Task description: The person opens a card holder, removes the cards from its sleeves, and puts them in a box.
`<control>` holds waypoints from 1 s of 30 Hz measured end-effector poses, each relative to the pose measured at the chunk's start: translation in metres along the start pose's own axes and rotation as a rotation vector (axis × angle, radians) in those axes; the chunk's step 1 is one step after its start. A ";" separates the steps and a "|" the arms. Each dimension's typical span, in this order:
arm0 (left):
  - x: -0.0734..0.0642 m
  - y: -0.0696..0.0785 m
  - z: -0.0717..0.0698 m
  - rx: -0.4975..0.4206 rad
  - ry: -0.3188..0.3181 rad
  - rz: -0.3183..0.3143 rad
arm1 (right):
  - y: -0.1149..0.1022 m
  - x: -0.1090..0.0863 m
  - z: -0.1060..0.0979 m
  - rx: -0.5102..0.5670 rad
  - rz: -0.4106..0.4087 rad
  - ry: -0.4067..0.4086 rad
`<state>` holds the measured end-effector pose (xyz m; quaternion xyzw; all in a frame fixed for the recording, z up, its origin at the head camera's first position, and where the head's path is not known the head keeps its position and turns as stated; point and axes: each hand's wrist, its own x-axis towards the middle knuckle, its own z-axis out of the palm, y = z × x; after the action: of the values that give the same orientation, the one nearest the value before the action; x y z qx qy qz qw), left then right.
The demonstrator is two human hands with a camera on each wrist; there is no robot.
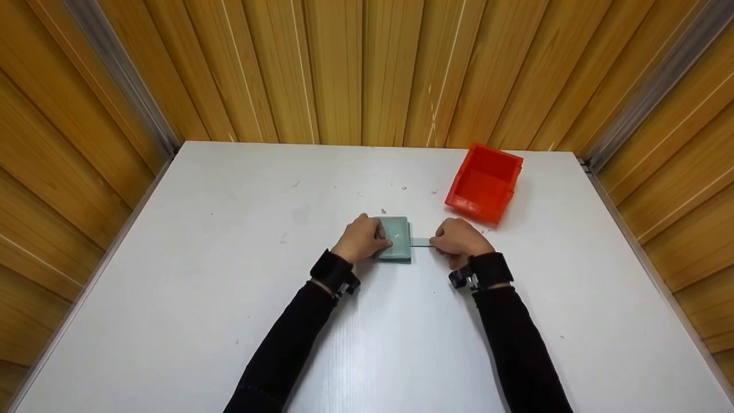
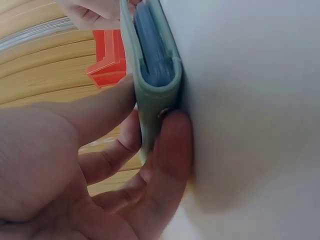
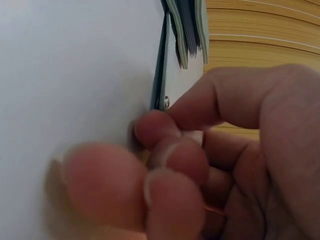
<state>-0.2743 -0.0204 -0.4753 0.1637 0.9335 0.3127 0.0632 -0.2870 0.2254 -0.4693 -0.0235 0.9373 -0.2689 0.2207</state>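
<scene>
A pale green card holder (image 1: 395,236) lies on the white table with its cover folded over; clear bluish card sleeves (image 2: 152,50) show inside its curved spine in the left wrist view. My left hand (image 1: 362,236) grips the spine side between thumb and fingers. From the opposite side a narrow strap (image 1: 421,242) sticks out to the right, with a metal snap stud (image 3: 166,102) close to its end. My right hand (image 1: 460,238) pinches the tip of this strap between thumb and index finger, the other fingers curled in. The strap's very end is hidden by the fingertips.
A red plastic bin (image 1: 484,183) stands behind my right hand, near the table's back edge. Wood-patterned panels (image 1: 332,74) rise behind the white table (image 1: 229,229) and along both sides. Small specks and scuffs mark the tabletop.
</scene>
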 end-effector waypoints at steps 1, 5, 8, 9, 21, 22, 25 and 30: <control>0.000 0.003 0.002 0.035 0.019 0.012 | 0.000 0.000 0.000 0.001 0.003 0.001; -0.001 0.018 0.017 0.201 0.081 0.085 | 0.001 0.000 0.001 0.001 0.017 0.001; -0.001 0.030 0.031 0.310 0.119 0.081 | 0.000 -0.001 0.001 -0.017 0.011 0.011; -0.001 0.033 0.034 0.345 0.132 0.063 | 0.000 -0.001 0.000 -0.023 0.001 0.013; 0.005 0.040 0.020 0.281 0.044 -0.016 | -0.001 0.002 -0.003 -0.020 -0.021 0.032; 0.006 0.039 0.016 0.240 0.029 -0.018 | -0.001 0.002 -0.003 -0.016 -0.020 0.031; 0.005 0.035 0.001 0.127 -0.019 -0.030 | 0.000 0.002 -0.003 -0.004 -0.012 0.032; -0.002 0.021 -0.027 0.047 -0.086 -0.062 | 0.001 0.003 0.004 0.013 0.022 0.040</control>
<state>-0.2726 -0.0210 -0.4413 0.1491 0.9416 0.2815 0.1091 -0.2879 0.2240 -0.4742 -0.0065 0.9399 -0.2728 0.2051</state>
